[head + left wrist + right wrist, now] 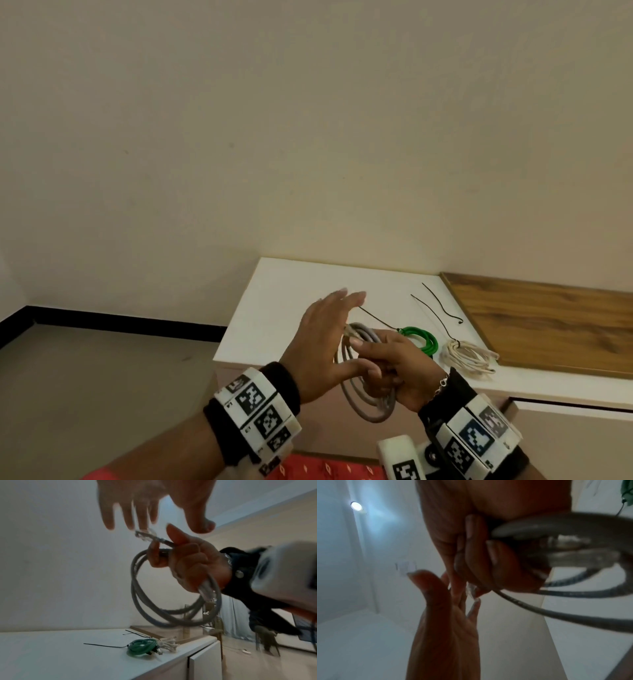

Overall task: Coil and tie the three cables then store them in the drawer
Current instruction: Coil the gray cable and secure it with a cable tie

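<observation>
While the right hand (400, 370) gripped the grey cable (368, 404) coil, the flat, empty left hand (325, 346) sat just beside at nine o'clock; the loose tie (442, 305) lay toward one o'clock.

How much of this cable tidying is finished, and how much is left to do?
Done: the green cable and white cable lie coiled and tied on the white cabinet top. In hand: the right hand grips the coiled grey cable, untied; one spare tie waits. Left: tying it and storing all three.
</observation>
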`<state>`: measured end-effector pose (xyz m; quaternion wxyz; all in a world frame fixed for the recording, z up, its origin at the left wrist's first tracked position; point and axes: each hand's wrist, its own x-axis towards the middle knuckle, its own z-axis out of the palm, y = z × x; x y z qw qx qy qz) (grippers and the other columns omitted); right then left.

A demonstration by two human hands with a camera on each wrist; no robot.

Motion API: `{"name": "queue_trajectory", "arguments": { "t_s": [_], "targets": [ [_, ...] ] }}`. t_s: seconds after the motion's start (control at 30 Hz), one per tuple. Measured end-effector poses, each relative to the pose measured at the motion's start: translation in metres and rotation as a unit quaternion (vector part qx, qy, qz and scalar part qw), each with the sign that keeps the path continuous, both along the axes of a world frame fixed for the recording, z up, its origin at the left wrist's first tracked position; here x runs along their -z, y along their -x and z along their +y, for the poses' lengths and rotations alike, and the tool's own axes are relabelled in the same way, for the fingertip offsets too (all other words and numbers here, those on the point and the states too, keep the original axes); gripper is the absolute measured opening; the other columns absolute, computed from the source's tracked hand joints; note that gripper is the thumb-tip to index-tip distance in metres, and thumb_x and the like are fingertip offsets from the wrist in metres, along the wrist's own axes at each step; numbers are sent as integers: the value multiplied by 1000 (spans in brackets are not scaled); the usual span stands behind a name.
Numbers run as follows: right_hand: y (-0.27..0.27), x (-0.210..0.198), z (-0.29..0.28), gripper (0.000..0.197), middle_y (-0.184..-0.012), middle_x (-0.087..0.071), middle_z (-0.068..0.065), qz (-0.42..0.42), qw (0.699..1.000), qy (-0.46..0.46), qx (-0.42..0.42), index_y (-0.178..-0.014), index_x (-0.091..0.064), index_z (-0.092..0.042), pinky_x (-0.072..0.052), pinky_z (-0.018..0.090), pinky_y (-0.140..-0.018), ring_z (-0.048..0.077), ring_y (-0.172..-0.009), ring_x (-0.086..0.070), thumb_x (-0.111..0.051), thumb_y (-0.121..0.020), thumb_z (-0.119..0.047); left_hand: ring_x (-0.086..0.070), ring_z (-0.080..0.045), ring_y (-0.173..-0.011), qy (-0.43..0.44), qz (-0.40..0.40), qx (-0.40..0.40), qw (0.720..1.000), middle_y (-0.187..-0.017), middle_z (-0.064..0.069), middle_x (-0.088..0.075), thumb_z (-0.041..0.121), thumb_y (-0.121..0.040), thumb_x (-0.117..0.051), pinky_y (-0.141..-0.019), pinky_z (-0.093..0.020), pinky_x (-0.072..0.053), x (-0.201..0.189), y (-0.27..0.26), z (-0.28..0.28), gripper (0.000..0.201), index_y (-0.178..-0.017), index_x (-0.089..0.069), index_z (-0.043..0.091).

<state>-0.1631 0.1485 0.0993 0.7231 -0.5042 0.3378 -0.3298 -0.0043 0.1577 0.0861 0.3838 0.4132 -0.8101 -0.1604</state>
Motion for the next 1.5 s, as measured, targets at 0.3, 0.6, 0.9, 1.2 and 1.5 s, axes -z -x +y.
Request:
{"name": "queue_trajectory", "arguments": {
  "t_s": [0.3, 0.6, 0.9, 1.2, 1.5],
  "targets": [
    [-3, -5, 1, 24, -41, -35, -6, 86, 994, 46, -46, -66, -62, -11, -25, 16, -38, 5, -32, -29, -60, -82, -27, -58, -20, -74, -193, -67, 106, 973, -89, -12, -60, 21, -92, -51, -76, -41, -51, -14, -21, -10, 20, -105, -54, 6],
    [2, 7, 4, 38, -55, -45, -2, 78, 986, 115, 92, -102, -61, 1, -44, 25, -50, 13, -45, -42, -37, -95, -26, -42, -13, -49, -219, 71, 0, 973, -58, -1, -37, 17, -96, -42, -56, -32, -54, -12, -16, -11, 12, -90, -50, 10],
    [-2, 11, 8, 28, -53, -34, 1, 89, 971, 149, 162, -88, -65, 0, -34, 22, -44, 10, -42, -29, -42, -94, -15, -45, -6, -46, -338, 187, 54, 921, -66, -2, -41, 17, -97, -37, -59, -30, -54, -14, -13, -5, 22, -89, -56, 12],
    [-1, 14, 8, 24, -50, -37, 0, 61, 971, 141, 186, -85, -65, 2, -35, 22, -43, 10, -40, -30, -46, -92, -10, -53, -10, -63, -487, 262, 177, 814, -82, -3, -60, 14, -91, -45, -70, -28, -54, -19, -31, -13, 31, -116, -54, 0],
    [-3, 14, 9, 27, -51, -41, -1, 34, 979, 120, 163, -80, -64, -4, -37, 25, -47, 14, -46, -32, -42, -94, -10, -61, -13, -51, -479, 240, 113, 837, -68, -4, -70, -3, -84, -56, -57, -23, -54, -21, -32, -12, 14, -91, -63, 6]
  ]
}}
